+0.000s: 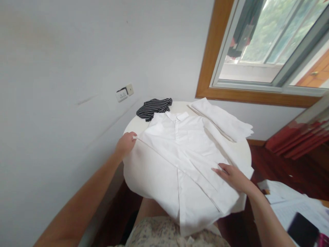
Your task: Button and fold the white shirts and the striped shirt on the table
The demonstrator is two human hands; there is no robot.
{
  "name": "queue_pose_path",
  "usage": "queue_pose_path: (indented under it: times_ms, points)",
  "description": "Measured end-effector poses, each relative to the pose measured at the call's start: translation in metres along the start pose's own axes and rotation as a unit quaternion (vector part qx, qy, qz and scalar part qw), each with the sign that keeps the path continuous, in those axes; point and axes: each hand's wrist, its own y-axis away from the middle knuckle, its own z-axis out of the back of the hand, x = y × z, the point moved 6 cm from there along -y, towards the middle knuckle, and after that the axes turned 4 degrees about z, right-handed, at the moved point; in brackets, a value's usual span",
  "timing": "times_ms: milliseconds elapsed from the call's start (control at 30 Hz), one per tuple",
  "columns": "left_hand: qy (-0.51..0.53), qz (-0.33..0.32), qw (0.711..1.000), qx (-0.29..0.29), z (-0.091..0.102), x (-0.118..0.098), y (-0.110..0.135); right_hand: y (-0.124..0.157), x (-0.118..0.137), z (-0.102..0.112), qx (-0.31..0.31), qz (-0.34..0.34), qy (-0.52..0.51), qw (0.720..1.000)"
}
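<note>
A white collared shirt (180, 154) lies spread face up on a small round white table (243, 152), its hem hanging over the near edge. My left hand (125, 143) is closed in a pinch on the shirt's left shoulder edge, where a sleeve is folded across the front. My right hand (232, 175) rests flat on the shirt's right side, fingers stretched out toward the middle.
A folded white garment (223, 118) lies at the table's far right, and a black-and-white striped cloth (153, 107) is bunched at the far edge. The wall carries a socket (124, 92). A wood-framed window (259, 51) is at right. Papers and a dark phone (302, 230) lie at lower right.
</note>
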Motion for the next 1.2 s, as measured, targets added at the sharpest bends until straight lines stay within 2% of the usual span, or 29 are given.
queue_pose_path:
  times_ms: [167, 300, 433, 500, 633, 733, 900, 1033, 1200]
  points:
    - [-0.044, 0.039, 0.998, 0.039, -0.011, 0.017, 0.009, 0.005, 0.008, -0.006, 0.093, 0.055, 0.008, 0.994]
    - [-0.056, -0.021, 0.998, 0.014, -0.006, 0.008, 0.004, -0.002, 0.014, -0.002, 0.113, 0.054, -0.019, 0.992]
    - [0.012, -0.130, 0.989, -0.065, 0.019, -0.033, -0.019, -0.032, 0.028, 0.003, 0.076, 0.040, -0.074, 0.994]
    - [0.052, -0.197, 0.976, -0.075, 0.026, -0.062, -0.034, -0.050, 0.036, 0.001, 0.058, 0.027, -0.074, 0.995]
    - [0.044, -0.310, 0.947, -0.074, 0.023, -0.111, -0.068, -0.076, 0.047, -0.010, 0.041, 0.010, -0.034, 0.999]
    - [0.019, -0.342, 0.935, -0.094, 0.015, -0.128, -0.096, -0.082, 0.050, -0.016, 0.028, 0.020, -0.031, 0.999]
    - [-0.029, -0.337, 0.937, -0.083, -0.006, -0.134, -0.135, -0.076, 0.050, -0.013, -0.003, 0.021, -0.010, 1.000]
    - [-0.091, -0.340, 0.932, -0.080, -0.019, -0.130, -0.150, -0.072, 0.053, -0.012, -0.009, 0.016, 0.018, 1.000]
    - [-0.121, -0.360, 0.920, -0.095, -0.014, -0.119, -0.167, -0.071, 0.051, -0.012, -0.015, -0.005, 0.049, 0.999]
